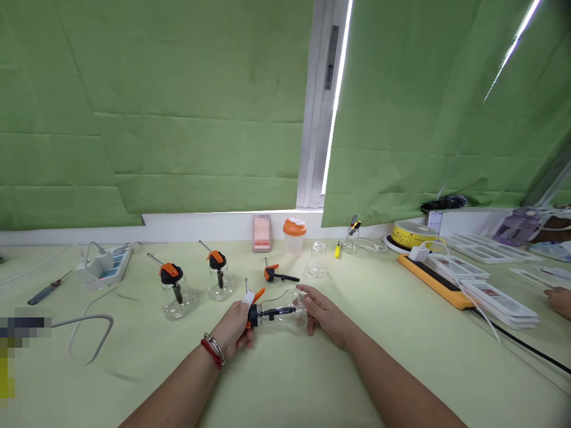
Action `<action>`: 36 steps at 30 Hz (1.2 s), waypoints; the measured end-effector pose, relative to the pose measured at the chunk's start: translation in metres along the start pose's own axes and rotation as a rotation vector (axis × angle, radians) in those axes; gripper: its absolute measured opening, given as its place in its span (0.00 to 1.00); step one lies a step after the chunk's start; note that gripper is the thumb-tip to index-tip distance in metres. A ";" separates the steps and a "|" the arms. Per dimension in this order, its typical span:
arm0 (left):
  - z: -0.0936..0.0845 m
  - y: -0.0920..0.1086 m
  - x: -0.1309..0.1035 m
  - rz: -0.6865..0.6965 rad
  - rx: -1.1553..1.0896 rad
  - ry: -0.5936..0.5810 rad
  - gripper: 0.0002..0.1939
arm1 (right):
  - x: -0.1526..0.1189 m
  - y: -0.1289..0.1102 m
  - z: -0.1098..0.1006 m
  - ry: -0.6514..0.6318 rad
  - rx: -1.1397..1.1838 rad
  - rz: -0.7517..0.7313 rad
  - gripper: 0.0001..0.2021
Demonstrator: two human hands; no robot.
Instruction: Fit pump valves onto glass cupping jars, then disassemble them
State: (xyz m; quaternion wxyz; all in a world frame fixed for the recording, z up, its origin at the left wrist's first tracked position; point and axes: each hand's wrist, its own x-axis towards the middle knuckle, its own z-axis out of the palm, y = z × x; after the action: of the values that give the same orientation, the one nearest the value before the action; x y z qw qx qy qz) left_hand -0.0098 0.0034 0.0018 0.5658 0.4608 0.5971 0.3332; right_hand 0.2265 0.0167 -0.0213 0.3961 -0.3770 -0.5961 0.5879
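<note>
A clear glass bottle (289,321) lies sideways between my hands, a black tube inside its neck. My left hand (237,326) is wrapped round the black and orange pump top (253,315) at its left end. The fingers of my right hand (325,315) are curled round the bottle's base. Two similar bottles stand upright to the left, one nearer (179,303) and one farther (220,288), each with a black and orange top. Beyond my hands are a loose pump top (279,274) and an upside-down clear glass (316,261).
A phone (261,233) and an orange-lidded cup (294,239) stand by the wall. A screwdriver (47,291) and a white power strip (109,267) lie left. On the right are an orange power strip (432,280), stacked white trays (502,303) and another person's hand (559,300).
</note>
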 end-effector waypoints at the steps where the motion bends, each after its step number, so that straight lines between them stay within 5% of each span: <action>1: 0.000 0.000 0.000 -0.001 -0.001 -0.002 0.26 | -0.001 -0.001 0.000 0.003 0.018 -0.016 0.29; 8: 0.000 0.002 -0.002 -0.001 -0.004 0.001 0.28 | -0.005 -0.004 -0.008 -0.128 0.050 -0.026 0.38; 36: 0.001 0.000 -0.001 -0.017 0.012 0.011 0.32 | -0.002 -0.001 -0.002 -0.052 -0.056 0.034 0.25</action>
State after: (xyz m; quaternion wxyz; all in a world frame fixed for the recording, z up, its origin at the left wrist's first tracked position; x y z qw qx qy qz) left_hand -0.0092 0.0026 0.0020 0.5627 0.4573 0.6058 0.3274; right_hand 0.2286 0.0159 -0.0202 0.3597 -0.3823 -0.6160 0.5873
